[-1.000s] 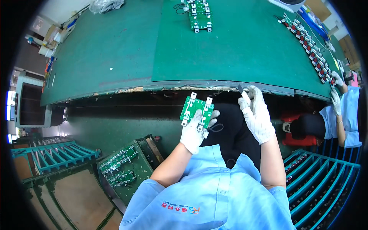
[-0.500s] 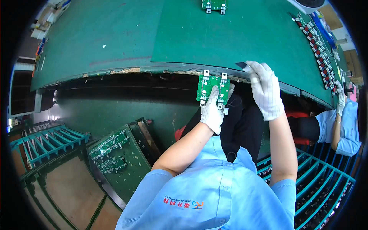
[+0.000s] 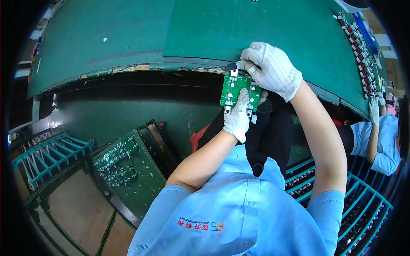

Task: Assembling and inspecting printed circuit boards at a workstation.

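Note:
A green circuit board (image 3: pixel 240 83) with white parts and metal tabs is held by my left hand (image 3: pixel 236 122) just below the bench's front edge. My white-gloved left thumb lies across the board's face, and fingertips show past its right side. My right hand (image 3: pixel 275 70), gloved too, is closed at the board's upper edge. From its pinched fingers sticks a small dark flat piece (image 3: pixel 231 67), whose kind I cannot make out. The piece is by the upper left metal tab, and the right hand hides the board's upper right corner.
The green bench top (image 3: pixel 124 38) has a chipped front edge. A row of red and black assemblies (image 3: pixel 362 57) lines its right side, near a co-worker's gloved hand (image 3: pixel 374 112). Lower left, several circuit boards (image 3: pixel 116 158) lie on a green surface. Teal racks (image 3: pixel 57 155) stand at both sides.
My right hand has moved left and slightly down onto the board's upper edge, bringing the dark piece along. The left hand keeps its hold. The view has shifted, cutting off the far board.

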Demonstrator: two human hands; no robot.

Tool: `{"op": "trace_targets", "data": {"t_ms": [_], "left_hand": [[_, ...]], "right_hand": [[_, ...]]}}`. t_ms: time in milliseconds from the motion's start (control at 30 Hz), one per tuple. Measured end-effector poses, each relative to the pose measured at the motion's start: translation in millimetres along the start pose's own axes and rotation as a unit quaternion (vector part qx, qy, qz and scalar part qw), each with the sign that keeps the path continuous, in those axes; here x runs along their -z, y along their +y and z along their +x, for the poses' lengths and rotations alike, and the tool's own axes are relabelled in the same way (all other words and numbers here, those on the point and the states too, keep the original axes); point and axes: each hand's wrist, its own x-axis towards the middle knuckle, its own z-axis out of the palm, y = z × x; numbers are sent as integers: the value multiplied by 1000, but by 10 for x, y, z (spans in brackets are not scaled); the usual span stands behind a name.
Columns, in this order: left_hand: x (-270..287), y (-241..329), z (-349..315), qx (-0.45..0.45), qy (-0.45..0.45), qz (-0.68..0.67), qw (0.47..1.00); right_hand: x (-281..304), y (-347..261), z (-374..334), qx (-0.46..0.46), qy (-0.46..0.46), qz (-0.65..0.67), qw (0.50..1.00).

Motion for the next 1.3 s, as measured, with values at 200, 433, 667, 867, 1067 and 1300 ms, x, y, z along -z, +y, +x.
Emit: {"op": "trace_targets", "data": {"t_ms": [200,433,667,867,1067,1300], "left_hand": [[64,5,8,5,21,27,999],[92,20,4,19,21,42,999],[82,70,-13,63,28,33,997],[84,51,-4,13,20,32,999],[74,37,-4,10,14,33,999],[49,59,1,24,25,20,999]], "right_hand": [[0,66,78,-34,7,52,998],[-37,63,61,7,13,31,999],[-36,66,46,49,16,-11,999],[-57,106,57,69,18,7,997],[-22,122,84,91,-12,-12,996],[11,160,33,98,-14,-25,995]]}}
